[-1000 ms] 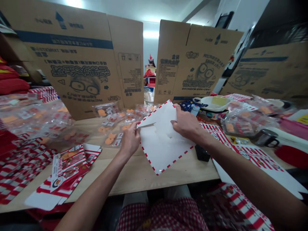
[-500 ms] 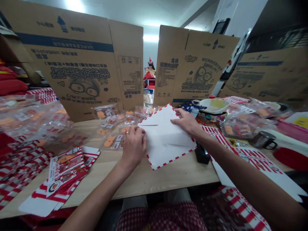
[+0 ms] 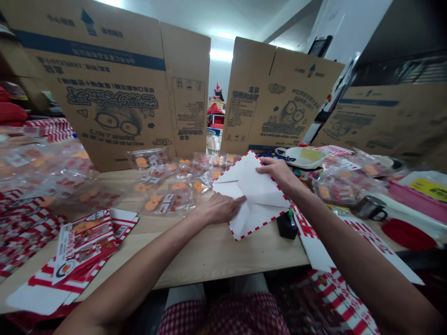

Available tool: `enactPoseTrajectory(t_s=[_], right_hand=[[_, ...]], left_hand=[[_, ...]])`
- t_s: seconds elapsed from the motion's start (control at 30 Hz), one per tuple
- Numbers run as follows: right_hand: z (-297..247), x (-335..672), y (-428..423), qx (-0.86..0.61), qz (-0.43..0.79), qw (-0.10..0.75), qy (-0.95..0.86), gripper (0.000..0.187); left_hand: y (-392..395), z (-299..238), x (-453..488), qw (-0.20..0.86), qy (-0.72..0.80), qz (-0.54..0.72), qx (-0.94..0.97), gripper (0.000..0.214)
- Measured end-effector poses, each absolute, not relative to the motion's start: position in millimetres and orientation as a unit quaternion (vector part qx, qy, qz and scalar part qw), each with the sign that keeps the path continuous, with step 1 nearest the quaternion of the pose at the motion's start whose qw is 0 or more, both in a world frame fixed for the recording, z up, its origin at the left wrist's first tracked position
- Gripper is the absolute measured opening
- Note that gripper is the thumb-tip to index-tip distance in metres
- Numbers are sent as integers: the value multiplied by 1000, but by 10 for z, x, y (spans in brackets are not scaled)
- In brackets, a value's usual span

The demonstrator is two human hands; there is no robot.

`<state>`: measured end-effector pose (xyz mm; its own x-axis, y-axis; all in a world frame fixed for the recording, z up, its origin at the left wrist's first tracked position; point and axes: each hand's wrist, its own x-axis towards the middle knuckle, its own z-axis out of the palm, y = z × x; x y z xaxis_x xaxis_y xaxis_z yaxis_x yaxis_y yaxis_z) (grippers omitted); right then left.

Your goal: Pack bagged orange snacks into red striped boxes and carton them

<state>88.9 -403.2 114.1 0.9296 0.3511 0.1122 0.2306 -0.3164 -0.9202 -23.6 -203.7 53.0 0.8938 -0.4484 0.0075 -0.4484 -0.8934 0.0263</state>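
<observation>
A white card sheet with a red-and-white striped border (image 3: 260,188) lies partly folded on the wooden table (image 3: 209,251). My left hand (image 3: 218,209) lies flat on its left part, fingers stretched out and pressing a fold down. My right hand (image 3: 279,171) grips the sheet's far edge, fingers curled over it. Clear packets with orange snacks (image 3: 171,195) lie just left of the sheet.
Large cardboard boxes (image 3: 115,93) stand along the table's far side. Flat red-striped cartons (image 3: 84,242) lie at the near left, more (image 3: 324,246) at the right. A small black object (image 3: 287,226) sits by the sheet. A metal mug (image 3: 372,207) and a bowl (image 3: 303,156) stand right.
The sheet came down from being held up and now lies folded on the table. My left hand opened and slid right across it; my right hand stayed on the far edge.
</observation>
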Motion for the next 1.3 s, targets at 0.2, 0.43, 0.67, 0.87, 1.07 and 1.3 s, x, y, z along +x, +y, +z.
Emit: enactPoseTrajectory(t_s=[0.2,0.43,0.67,0.87,1.07,1.3], right_hand=[[1165,881,-4105,-831,62,524,-175,68],[1247,865,-4172,-870,1,431,-241,76],[1283,867,-4354,-879,67,305,-360,86],[1238,905,-4233,-894,79,338,-285,81],[1233,897,-4138,-896,56,308,-316,71],[986,680,-4105,-927,64,246,-277,73]], left_hand=[[-2107,440,-55,-6,-274,-37,961,36],[-2159,482,97,10,-306,-10,952,31],[-1905,602,32,69,-333,49,939,34],[-1733,385,-6,231,-386,139,882,33],[-1759,402,-25,390,-262,112,876,39],[-1773,495,-49,296,-164,94,936,48]])
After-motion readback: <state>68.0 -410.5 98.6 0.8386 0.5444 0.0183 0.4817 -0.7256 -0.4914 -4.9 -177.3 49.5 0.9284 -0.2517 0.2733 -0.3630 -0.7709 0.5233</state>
